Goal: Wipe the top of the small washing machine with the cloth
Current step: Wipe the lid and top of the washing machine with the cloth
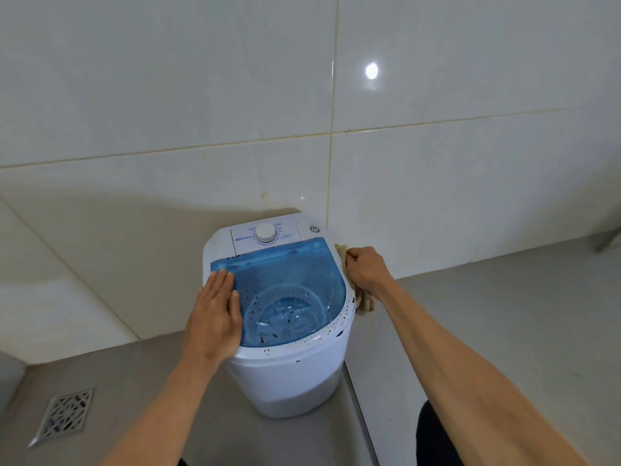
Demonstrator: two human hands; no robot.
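Observation:
A small white washing machine point(292, 375) stands on the floor against the tiled wall. Its see-through blue lid point(295, 274) is closed, and a white dial point(266, 233) sits on the back panel. Dark specks dot the white rim at the front right. My left hand point(215, 314) lies flat, fingers together, on the lid's left edge. My right hand point(364, 272) is closed around a beige cloth point(364, 302) pressed against the machine's right rim. Most of the cloth is hidden under that hand.
A metal floor drain point(65, 415) lies at the lower left. Glossy tiled walls point(201, 129) rise behind and to the left of the machine. A raised floor step point(361, 408) runs along the machine's right side. A dark trouser leg point(433, 435) shows at the bottom.

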